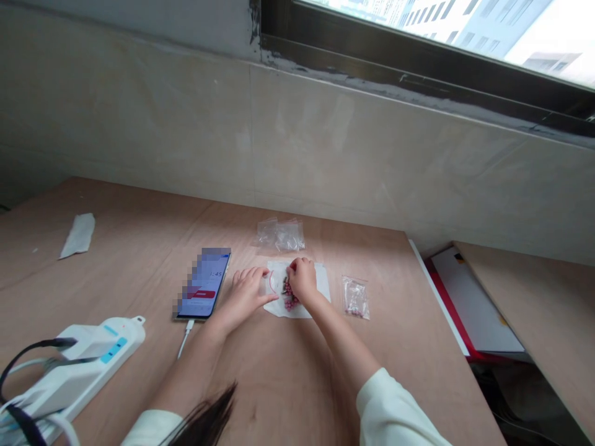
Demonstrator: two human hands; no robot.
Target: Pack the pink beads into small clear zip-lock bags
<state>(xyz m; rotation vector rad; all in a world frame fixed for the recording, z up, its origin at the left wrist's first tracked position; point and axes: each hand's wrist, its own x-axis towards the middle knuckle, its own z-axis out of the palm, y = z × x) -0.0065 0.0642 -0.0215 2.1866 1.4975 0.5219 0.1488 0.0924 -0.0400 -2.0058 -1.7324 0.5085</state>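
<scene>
My left hand (248, 290) rests on the wooden table (139, 248) with its fingers closed round a small clear round object, perhaps a spool or lid (273, 282). My right hand (302, 279) is pinched over a heap of small pink beads (290, 300). The beads lie on a white sheet (323, 282) spread under both hands. What the right fingers pinch is too small to make out.
A phone (204, 284) with a lit screen lies left of my hands, a white cable plugged in. Clear plastic bags (280, 235) sit behind; a small bag of beads (356, 297) lies right. A white power strip (88, 362) is at near left, a folded tissue (78, 235) far left.
</scene>
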